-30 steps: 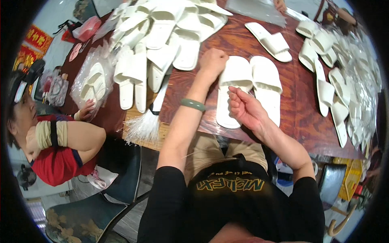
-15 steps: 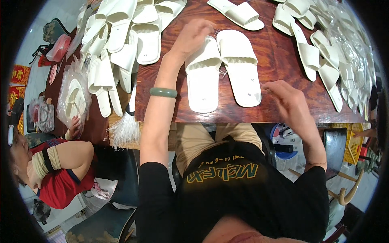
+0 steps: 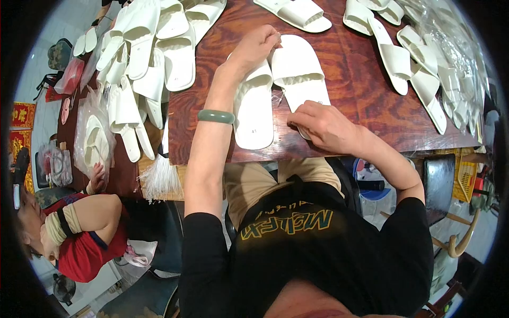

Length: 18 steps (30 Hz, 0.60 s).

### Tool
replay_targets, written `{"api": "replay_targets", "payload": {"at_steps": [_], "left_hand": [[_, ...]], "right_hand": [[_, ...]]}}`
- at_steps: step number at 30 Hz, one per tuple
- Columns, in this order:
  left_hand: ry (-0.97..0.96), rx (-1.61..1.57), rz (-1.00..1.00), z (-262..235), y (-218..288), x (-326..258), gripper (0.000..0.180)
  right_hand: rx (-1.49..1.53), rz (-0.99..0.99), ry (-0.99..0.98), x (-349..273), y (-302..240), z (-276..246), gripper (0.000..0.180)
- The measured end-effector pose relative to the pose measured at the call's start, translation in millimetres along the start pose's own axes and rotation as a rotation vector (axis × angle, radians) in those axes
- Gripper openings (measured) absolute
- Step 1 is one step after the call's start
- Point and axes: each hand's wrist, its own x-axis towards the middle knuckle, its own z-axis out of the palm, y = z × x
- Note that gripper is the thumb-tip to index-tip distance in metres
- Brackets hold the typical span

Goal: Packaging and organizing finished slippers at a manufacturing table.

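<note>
A pair of white open-toed slippers lies side by side on the table in front of me, toes pointing away. Over the toe of the left slipper [image 3: 253,119] my left hand [image 3: 257,46] has its fingers curled together, the tips at the toe edge of the right slipper [image 3: 298,63]. What those fingertips pinch is too small to make out. My right hand [image 3: 326,126] closes around the heel of the right slipper, hiding most of it. White threads [image 3: 277,96] show between the two slippers. A green bangle circles my left wrist.
Piled slippers [image 3: 143,42] cover the table's left side; more slippers [image 3: 389,55] and clear plastic bags [image 3: 450,42] lie at the right. Another slipper [image 3: 297,13] sits at the far edge of view. White strings [image 3: 161,177] hang at the near left. A co-worker [image 3: 85,233] sits left.
My right hand has moved left and come down on the heel of the right slipper. My left hand has stayed at the toes, its fingers more tightly curled. The view has shifted slightly.
</note>
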Motion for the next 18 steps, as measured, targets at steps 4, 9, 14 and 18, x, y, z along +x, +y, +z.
{"api": "replay_targets", "payload": {"at_steps": [4,9,14,18], "left_hand": [[-0.008,-0.071,-0.048,3,-1,2,0.019],[0.009,-0.162,-0.168,5,-8,10,0.019],[-0.118,-0.233,-0.189,0,-3,26,0.018],[-0.241,-0.230,-0.163,-28,-17,23,0.016]], "right_hand": [[-0.017,-0.055,0.065,12,26,-9,0.022],[-0.020,-0.039,0.085,16,52,-19,0.016],[-0.025,0.003,0.133,19,62,-24,0.017],[0.026,-0.044,0.035,43,61,-18,0.015]]}}
